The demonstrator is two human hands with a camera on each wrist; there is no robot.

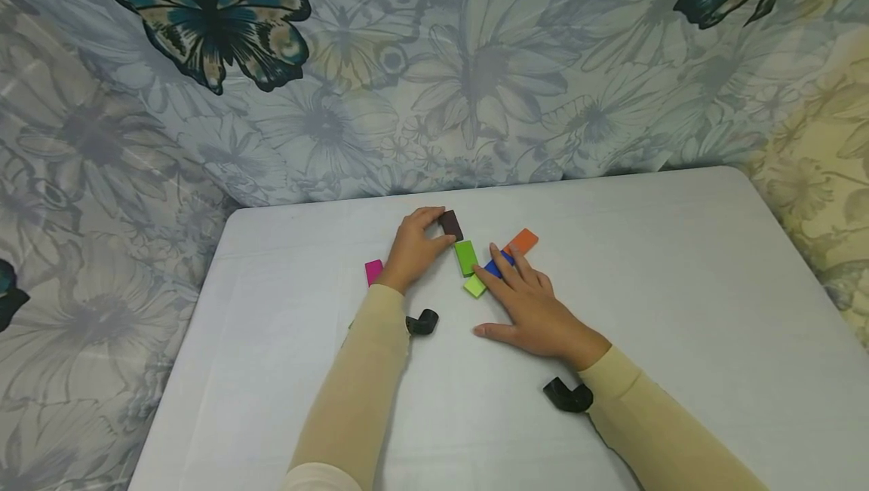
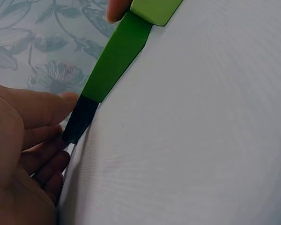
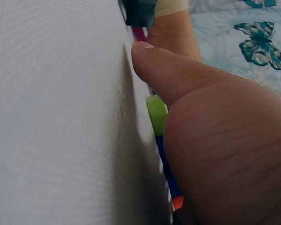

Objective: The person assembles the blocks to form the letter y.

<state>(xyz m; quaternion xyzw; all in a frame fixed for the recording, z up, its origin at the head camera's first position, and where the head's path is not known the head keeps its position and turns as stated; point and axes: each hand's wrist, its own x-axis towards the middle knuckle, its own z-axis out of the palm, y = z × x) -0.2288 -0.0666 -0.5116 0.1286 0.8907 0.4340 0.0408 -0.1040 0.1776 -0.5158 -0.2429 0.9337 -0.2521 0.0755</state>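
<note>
My left hand pinches a dark brown block on the white table, fingers curled over its near end. In the left wrist view that dark block lies end to end with a green block. The green block sits just right of my left hand. My right hand lies flat, straight fingers resting on a blue block and beside a light green block. In the right wrist view my thumb lies by the light green block and the blue block.
An orange block lies just past my right fingertips, and a pink block lies left of my left wrist. Flower and butterfly patterned cloth hangs behind the table. Black camera mounts sit at both wrists.
</note>
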